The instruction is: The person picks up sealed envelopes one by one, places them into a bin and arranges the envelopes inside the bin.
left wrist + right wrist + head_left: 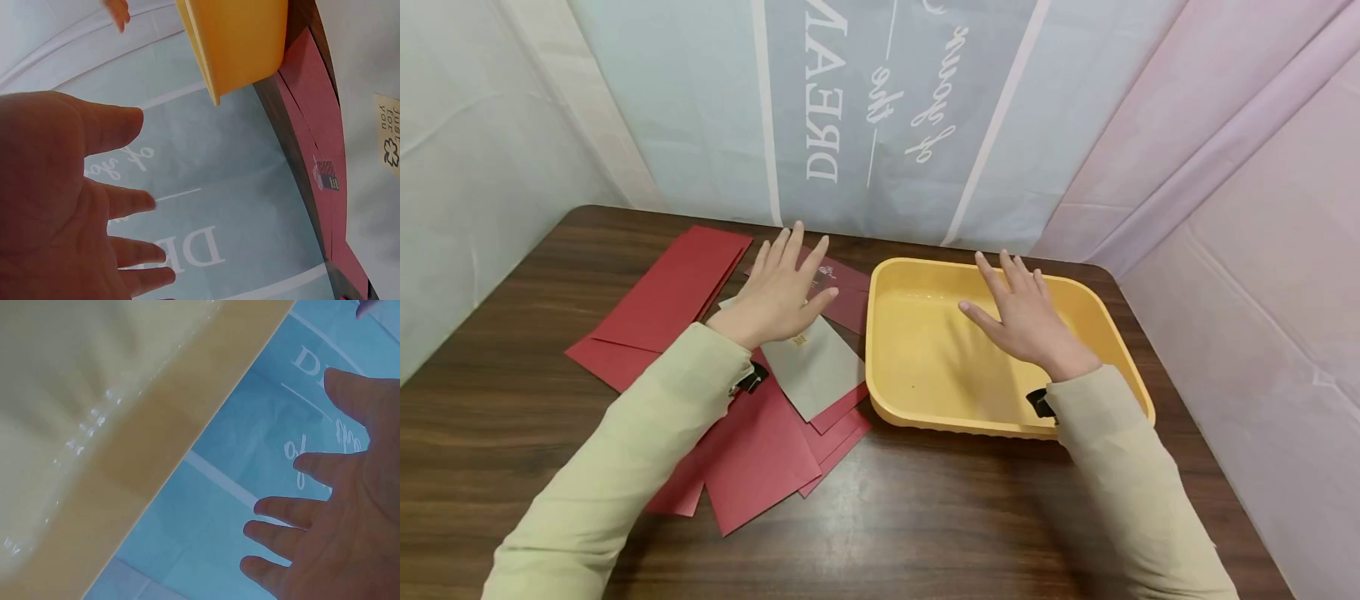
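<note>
Hovering – L hand (777, 293) abv envs (760, 454) | R hand (1028, 321) abv ylw tray (917, 358)

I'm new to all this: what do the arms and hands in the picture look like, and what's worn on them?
These are a person's arms. The left sleeve and right sleeve are long, plain, pale beige-green. A small black piece shows at each cuff, possibly part of a wrist device. The left hand and right hand are bare, with no gloves.
</note>
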A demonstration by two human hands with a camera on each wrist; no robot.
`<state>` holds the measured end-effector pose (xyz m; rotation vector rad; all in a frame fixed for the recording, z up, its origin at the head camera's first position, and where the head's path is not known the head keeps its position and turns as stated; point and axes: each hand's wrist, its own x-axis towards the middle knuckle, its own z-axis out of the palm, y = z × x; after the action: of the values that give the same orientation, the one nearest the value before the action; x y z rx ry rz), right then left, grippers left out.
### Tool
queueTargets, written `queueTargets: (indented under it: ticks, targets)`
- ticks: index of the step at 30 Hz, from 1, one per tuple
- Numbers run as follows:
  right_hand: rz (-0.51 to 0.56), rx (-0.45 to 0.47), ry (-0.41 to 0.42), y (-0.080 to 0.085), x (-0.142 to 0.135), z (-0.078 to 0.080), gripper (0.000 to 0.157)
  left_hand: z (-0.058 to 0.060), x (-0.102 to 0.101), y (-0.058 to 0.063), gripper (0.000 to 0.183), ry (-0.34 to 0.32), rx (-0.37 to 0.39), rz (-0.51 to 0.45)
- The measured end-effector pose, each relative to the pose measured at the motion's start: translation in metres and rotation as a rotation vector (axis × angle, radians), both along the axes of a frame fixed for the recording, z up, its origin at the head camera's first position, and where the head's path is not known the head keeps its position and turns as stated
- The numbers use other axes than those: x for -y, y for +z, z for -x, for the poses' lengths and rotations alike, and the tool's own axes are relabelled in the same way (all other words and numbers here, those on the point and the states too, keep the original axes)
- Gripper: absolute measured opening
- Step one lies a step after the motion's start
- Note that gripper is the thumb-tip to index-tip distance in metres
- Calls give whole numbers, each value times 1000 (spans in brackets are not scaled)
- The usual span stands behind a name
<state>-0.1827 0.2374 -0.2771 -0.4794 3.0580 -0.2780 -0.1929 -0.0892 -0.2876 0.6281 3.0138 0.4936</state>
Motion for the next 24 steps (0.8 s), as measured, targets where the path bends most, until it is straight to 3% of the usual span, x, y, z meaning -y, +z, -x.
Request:
queueTargets:
  ticks: [9,24]
  targets:
    - [-32,50,36,12,-27,-9,71,-5,8,1,66,-12,32,9]
    - [-39,135,64,19,-64,-20,56,-18,22,-5,56,-99,74,86]
